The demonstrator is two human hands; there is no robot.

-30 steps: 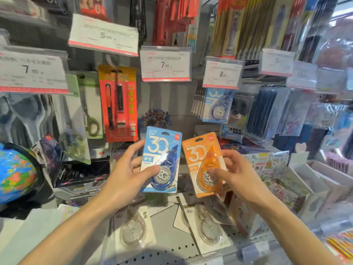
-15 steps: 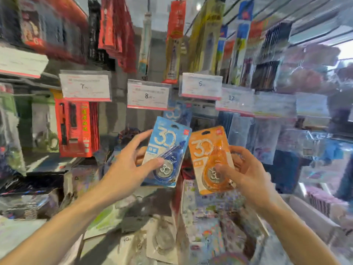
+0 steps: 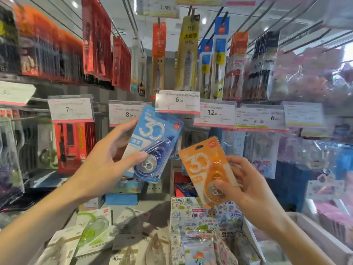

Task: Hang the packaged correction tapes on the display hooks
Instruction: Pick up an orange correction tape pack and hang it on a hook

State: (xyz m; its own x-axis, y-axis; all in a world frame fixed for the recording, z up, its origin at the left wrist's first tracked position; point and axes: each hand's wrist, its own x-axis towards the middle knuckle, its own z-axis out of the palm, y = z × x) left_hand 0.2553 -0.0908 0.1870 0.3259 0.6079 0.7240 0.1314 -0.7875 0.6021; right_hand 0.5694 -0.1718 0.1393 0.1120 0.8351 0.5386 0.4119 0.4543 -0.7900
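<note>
Head cam: left hand (image 3: 99, 165) clamps blue correction tape pack (image 3: 152, 144), thumb on blister, pack tilted w/ top toward 1 o'clock, its top edge just under 6.00 price tag (image 3: 177, 102). Right hand (image 3: 248, 192) grips orange correction tape pack (image 3: 207, 171) at 4 o'clock from blue one, lower, packs apart. Neither on a hook.

Blue pack (image 3: 152, 144) mid-frame: sky-blue card w/ big white "30", small red logo top right corner, darker blue see-thru dispenser. Orange pack (image 3: 207, 169) just right of center: bright orange card, white "30", orange see-thru dispenser w/ silvery hub. Price tags (image 3: 177, 102) across the middle: white w/ black digits + pink bottom strip. Red packs (image 3: 74, 146) mid-left w/ yellow lettering. Green-n-white pack (image 3: 95, 228) lower left. Sticker sheets (image 3: 200, 217) bottom center: white w/ multicolor cartoon doodles.
</note>
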